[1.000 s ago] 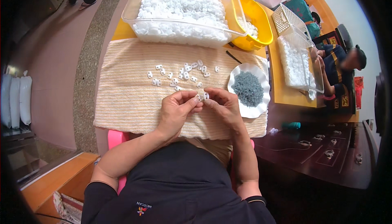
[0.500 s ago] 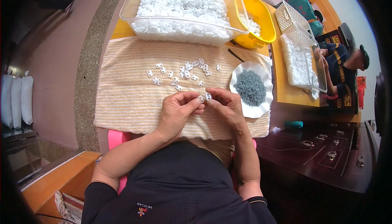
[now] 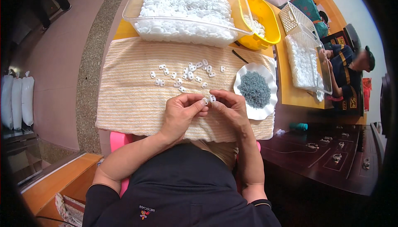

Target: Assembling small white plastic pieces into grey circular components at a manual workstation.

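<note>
Working mid-piece at frame centre, the right hand pinches a white piece and the left hand something small, perhaps another, the heaped clear tub at top far from emptied.

The left one of two side-by-side fisheye lenses sits on the person's head, looking steeply down and outward past the dark shirt along the lower edge, with its picture upright and left matching the person's own left. It is fairly near the work: the left hand and right hand fall around the middle, small above the forearms, over the striped cloth. So wide is its sweep that floor at left and a co-worker at right both fit.
</note>
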The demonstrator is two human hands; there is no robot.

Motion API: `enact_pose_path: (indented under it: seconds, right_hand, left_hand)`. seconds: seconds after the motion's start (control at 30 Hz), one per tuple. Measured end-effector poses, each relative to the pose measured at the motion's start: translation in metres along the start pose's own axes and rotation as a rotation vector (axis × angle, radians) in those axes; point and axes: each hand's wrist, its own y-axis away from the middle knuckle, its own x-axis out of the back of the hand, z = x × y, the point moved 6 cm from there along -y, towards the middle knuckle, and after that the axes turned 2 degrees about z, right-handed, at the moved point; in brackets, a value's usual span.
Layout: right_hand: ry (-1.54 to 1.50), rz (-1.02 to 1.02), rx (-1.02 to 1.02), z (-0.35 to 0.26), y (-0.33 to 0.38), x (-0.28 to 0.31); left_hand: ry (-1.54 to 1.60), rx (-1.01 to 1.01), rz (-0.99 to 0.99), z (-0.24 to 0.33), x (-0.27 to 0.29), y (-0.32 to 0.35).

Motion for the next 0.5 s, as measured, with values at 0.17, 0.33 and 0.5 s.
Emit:
enact_pose_path:
  seconds: [0.17, 0.33, 0.5]
  right_hand:
    - [0.015, -0.02, 0.001, 0.001, -0.001, 0.001]
    - [0.002, -0.011, -0.001, -0.003, 0.0, -0.004]
    - [0.157, -0.024, 0.086, -0.006, -0.001, -0.005]
  left_hand:
    - [-0.011, -0.009, 0.0, 0.001, 0.0, 0.0]
    - [-0.025, -0.01, 0.002, 0.003, 0.0, 0.001]
    - [-0.053, -0.014, -0.008, 0.001, -0.001, 0.0]
